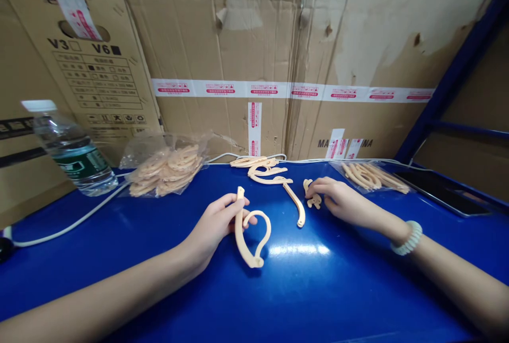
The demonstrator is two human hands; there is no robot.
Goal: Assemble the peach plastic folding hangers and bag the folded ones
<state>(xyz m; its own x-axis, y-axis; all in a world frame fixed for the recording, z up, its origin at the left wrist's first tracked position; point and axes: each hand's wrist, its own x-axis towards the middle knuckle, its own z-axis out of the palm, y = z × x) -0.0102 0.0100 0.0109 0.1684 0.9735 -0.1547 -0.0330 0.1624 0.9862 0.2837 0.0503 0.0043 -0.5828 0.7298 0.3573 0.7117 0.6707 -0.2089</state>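
Note:
My left hand (222,218) is closed around a peach plastic hanger arm (242,239), held tilted above the blue table. A curved hook (269,226) joins the arm at its lower end and loops to the right. My right hand (338,200) reaches down to a little pile of small peach plastic connectors (315,201), its fingertips bent onto one at the pile's left side. Between my hands lies a loose curved hanger arm (296,205). Behind it, several hooks and other peach pieces (266,173) lie in a loose heap.
A clear bag of peach parts (167,170) lies at left, beside a water bottle (75,152). Another bag of arms (369,176) and a dark phone (441,192) are at right. Cardboard (222,41) walls the back; a white cable (75,229) crosses the blue table (302,300).

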